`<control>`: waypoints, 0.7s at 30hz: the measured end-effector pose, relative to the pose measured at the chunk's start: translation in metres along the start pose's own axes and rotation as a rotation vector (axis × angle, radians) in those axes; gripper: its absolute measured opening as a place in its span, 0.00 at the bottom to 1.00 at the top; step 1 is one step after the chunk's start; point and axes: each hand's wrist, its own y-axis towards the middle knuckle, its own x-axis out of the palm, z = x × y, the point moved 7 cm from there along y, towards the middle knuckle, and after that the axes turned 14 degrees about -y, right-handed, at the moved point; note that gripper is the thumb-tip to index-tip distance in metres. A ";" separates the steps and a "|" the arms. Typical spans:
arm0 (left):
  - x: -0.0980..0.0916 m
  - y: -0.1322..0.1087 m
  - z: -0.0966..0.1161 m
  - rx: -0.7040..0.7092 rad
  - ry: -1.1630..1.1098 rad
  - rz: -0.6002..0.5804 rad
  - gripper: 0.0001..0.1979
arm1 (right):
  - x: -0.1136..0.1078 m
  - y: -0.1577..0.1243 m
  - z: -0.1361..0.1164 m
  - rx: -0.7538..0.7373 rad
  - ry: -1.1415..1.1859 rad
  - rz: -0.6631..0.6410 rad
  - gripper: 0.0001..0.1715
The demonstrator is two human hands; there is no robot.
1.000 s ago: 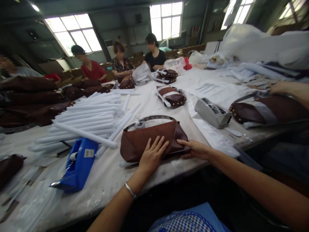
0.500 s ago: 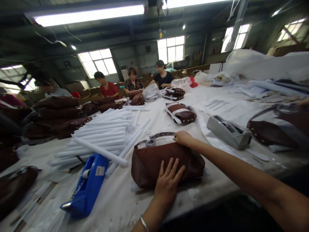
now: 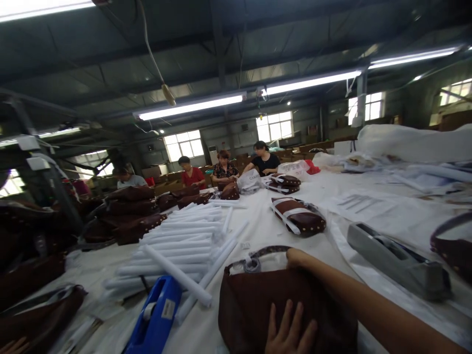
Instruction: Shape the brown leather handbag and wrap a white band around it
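I'm on the bag!
My left hand lies spread on its front; right hand at the strap, whether pinching I can't tell.

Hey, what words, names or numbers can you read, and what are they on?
"CA...", on the crumpled translucent plastic bag; its later letters are unclear.
Reddish marks, on the white plastic bag beside something red: too blurred.
White label on the blue plastic tape dispenser: too small.
Brown leather bag in front: no readable writing.
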 end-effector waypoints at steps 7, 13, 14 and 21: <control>-0.011 0.006 -0.005 -0.222 -0.289 -0.515 0.32 | 0.007 -0.003 0.035 0.094 0.054 -0.121 0.15; -0.005 0.004 -0.004 -0.305 -0.416 -0.613 0.37 | 0.000 -0.007 0.039 0.049 0.425 -0.054 0.27; -0.005 0.004 -0.004 -0.310 -0.421 -0.618 0.38 | -0.005 -0.008 0.038 0.032 0.481 -0.027 0.28; -0.007 0.008 -0.005 -0.367 -0.465 -0.653 0.38 | -0.032 -0.040 0.034 -0.110 0.661 0.053 0.45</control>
